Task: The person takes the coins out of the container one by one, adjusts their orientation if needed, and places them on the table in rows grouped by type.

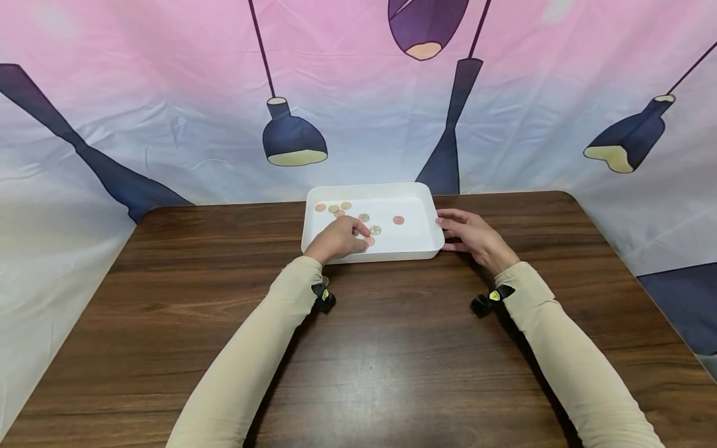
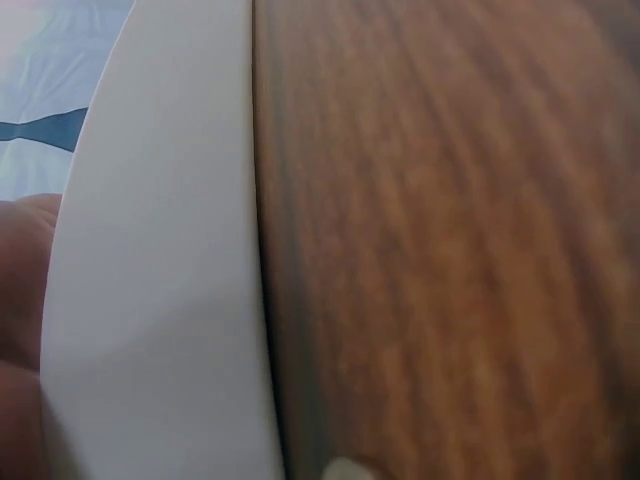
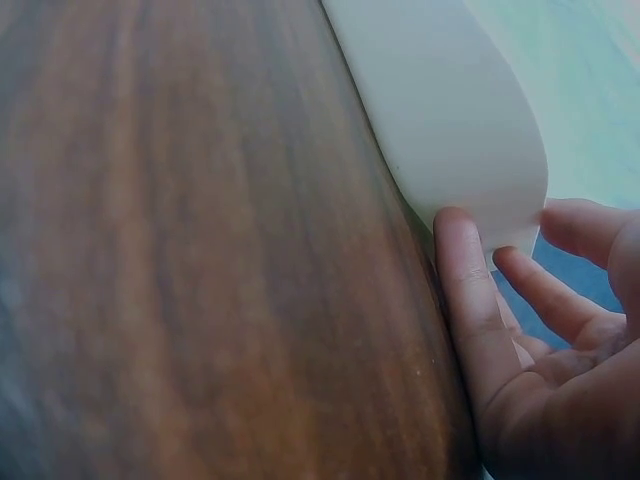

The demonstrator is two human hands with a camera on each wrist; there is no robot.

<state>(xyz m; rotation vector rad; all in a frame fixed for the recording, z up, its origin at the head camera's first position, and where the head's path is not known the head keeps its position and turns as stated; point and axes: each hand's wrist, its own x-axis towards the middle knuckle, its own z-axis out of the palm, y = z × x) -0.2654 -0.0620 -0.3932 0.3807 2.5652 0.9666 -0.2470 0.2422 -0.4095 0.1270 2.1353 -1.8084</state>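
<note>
Backdrop (image 1: 185,137): one hanging fabric, pink to pale blue, printed with dark lamps. Tabletop (image 1: 392,348): dark brown wood grain, standing before the fabric.

Left sleeve (image 1: 241,367): cream, with a black wrist device (image 1: 323,298) at the cuff. A small roundish piece (image 1: 325,280) lies beside the device, partly hidden; too little shows to identify it.

Left hand (image 1: 338,239): reaching over the tray's near left side, fingers bent, thumb and fingertips at a copper-coloured coin (image 1: 370,241); whether the coin is pinched or only touched cannot be told.

Tray (image 1: 386,256): one, white, rectangular, rounded corners, low walls; set near the far edge of the tabletop, between the hands. Contents: coins, lying flat. At left, a cluster of copper and brass tones (image 1: 333,209); towards the middle, two brass-toned coins (image 1: 376,230) near the fingertips; further right, a single copper coin (image 1: 398,220), well apart.

Right hand (image 1: 473,238): fingers spread and extended, fingertips touching the tray's right end. Right sleeve (image 1: 577,361): cream, with a similar black device (image 1: 486,303).
</note>
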